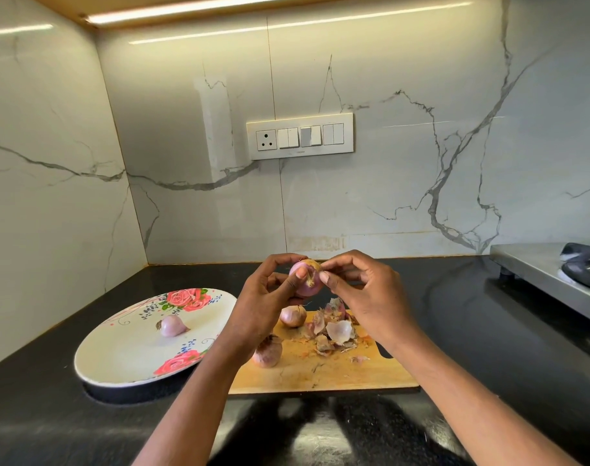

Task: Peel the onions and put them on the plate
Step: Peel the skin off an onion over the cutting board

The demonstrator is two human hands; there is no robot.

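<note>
My left hand holds a small pinkish onion up above the wooden cutting board. My right hand pinches the papery skin at the onion's top right. Two unpeeled onions lie on the board: one at its far edge, another near my left wrist. A heap of onion peels sits on the board under my right hand. One peeled onion rests on the white plate with a rose pattern to the left.
Everything stands on a black countertop in a corner of marble walls. A steel stove with a burner is at the right. A switch panel is on the back wall.
</note>
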